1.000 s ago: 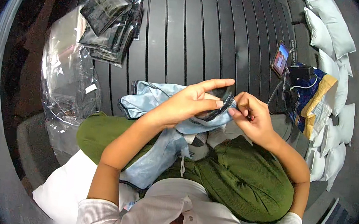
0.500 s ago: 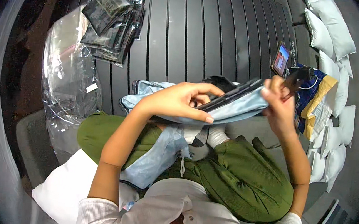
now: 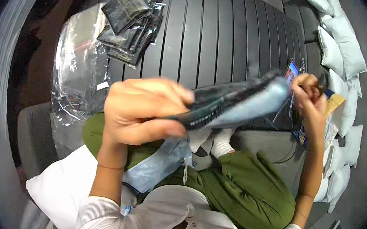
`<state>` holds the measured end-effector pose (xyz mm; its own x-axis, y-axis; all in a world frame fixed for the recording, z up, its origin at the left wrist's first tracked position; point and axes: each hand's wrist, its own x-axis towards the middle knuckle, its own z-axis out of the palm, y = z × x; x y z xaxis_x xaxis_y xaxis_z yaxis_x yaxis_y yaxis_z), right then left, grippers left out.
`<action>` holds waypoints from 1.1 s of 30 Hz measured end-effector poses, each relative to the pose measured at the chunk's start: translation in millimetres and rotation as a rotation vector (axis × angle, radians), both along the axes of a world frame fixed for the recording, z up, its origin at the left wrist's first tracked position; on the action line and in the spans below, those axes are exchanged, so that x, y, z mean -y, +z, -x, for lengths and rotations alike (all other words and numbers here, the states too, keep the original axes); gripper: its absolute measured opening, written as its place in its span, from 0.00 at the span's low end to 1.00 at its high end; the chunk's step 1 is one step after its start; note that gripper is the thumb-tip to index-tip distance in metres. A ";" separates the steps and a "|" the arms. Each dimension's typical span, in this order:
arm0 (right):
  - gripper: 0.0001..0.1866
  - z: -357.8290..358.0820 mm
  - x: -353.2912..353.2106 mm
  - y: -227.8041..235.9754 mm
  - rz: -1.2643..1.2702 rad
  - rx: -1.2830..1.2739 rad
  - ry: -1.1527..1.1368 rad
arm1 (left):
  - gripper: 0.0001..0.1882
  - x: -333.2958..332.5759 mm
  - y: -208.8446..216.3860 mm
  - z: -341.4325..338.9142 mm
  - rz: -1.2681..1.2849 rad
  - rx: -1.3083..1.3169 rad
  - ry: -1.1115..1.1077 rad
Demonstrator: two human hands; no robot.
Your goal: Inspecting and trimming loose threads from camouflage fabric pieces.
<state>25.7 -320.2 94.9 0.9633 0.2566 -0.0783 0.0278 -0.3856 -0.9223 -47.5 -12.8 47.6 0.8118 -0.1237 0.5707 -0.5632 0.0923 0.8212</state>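
At the left edge lie clear plastic bags (image 3: 78,72), uncountable through overlap, beneath a heap of black packets (image 3: 125,10) at upper left, also too overlapped to count. The left hand (image 3: 141,110), left of centre, grasps the dark edge of one light-blue cloth (image 3: 251,106), raised mid-frame. Beyond it, the slatted counter (image 3: 207,36) spans broadly to one phone (image 3: 291,73) at right. Just beside the cloth's right end, the right hand (image 3: 309,94) has curled fingers; blur hides what they grip. White pillows (image 3: 333,47) line the right edge.
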 end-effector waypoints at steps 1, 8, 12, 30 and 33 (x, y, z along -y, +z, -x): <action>0.15 -4.1 -1.7 -15.3 0.010 0.111 0.077 | 0.10 2.7 1.9 5.1 -0.012 -0.092 0.062; 0.24 22.7 -58.1 -23.5 0.028 -0.129 0.533 | 0.17 42.9 -41.7 -18.6 0.151 -1.038 -0.619; 0.25 25.4 -56.1 -42.3 0.087 -0.383 0.588 | 0.15 53.5 -54.6 -21.0 0.307 -1.148 -0.758; 0.18 -2.5 19.7 -78.3 -0.179 -0.620 0.244 | 0.10 19.4 -77.0 -43.8 -0.163 -0.916 -0.996; 0.17 -2.1 30.8 -111.9 -0.068 -0.706 0.188 | 0.15 20.3 -89.4 -47.4 -0.194 -0.929 -0.885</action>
<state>27.8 -351.0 -17.0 0.6284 0.4389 -0.6423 -0.5221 -0.3741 -0.7665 -0.2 -33.1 -41.8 0.4923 -0.8350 -0.2459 0.4114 -0.0257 0.9111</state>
